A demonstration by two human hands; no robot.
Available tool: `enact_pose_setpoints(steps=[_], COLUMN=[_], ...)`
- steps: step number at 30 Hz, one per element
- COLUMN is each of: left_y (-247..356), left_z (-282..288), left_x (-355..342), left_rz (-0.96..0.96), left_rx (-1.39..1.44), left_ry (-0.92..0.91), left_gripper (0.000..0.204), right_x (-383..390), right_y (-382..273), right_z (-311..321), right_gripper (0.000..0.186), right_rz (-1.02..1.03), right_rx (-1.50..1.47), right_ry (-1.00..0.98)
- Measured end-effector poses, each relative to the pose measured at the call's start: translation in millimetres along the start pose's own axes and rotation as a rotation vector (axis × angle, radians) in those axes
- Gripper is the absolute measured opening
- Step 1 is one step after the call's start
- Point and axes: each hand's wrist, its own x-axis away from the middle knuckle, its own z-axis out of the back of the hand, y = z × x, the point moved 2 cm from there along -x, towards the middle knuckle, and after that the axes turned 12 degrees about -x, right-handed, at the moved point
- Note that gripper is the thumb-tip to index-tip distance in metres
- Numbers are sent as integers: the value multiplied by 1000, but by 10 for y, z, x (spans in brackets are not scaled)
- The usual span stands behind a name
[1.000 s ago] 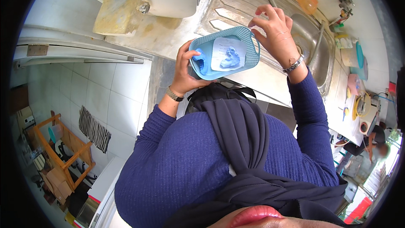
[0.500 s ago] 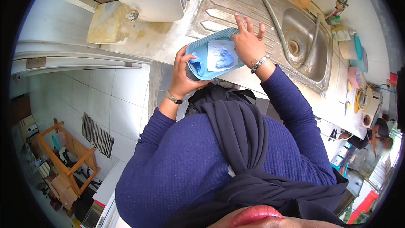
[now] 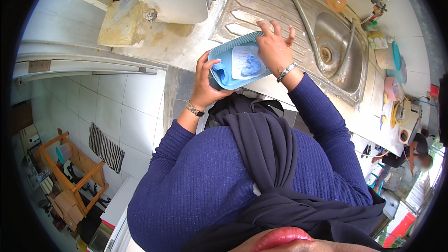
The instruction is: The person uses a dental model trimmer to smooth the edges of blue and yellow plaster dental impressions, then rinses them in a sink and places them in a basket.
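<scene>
A light blue plastic basket (image 3: 240, 38) with a perforated rim is held over the counter's front edge. My left hand (image 3: 204, 81) grips its left end, thumb underneath and fingers over the rim. Inside lies a white paper (image 3: 240, 58) with writing, and a blue patch (image 3: 252, 66) on it, either printed or a crumpled thing. Another blue thing (image 3: 219, 71) sits by my left fingertips. My right hand (image 3: 275, 49) is at the basket's right side, against the paper's edge. Several of its fingers are raised and curled; its thumb and index tip are hidden, seemingly pinched.
Beyond the basket is a steel sink (image 3: 343, 72) with a ribbed drainboard (image 3: 247, 2) and a grey hose (image 3: 298, 9) across it. A white appliance (image 3: 172, 0) on a stained block (image 3: 122, 23) stands at left. Buckets (image 3: 385, 56) line the right wall; another person (image 3: 410, 154) is farther right.
The view has shifted slightly, so the counter and sink appear a little to the right. Both hands and the basket keep nearly the same pose.
</scene>
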Motion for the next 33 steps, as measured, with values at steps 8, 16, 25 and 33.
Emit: enact_pose_setpoints(steps=[8, 16, 25, 33], left_y=[-13, 56, 205, 663], left_z=[-13, -128, -483, -960], left_x=[-13, -32, 83, 44], left_rz=[13, 34, 164, 308], left_rx=[40, -42, -126, -213], left_ry=[-6, -5, 125, 390], left_gripper=[99, 99, 104, 121], right_x=[178, 326, 64, -664], right_y=[-25, 1191, 4264, 5741], right_z=[204, 576, 1187, 1386], right_gripper=[11, 26, 27, 39], right_rz=[-42, -305, -605, -238], right_rx=[61, -177, -196, -146], right_ry=[201, 369, 742, 686])
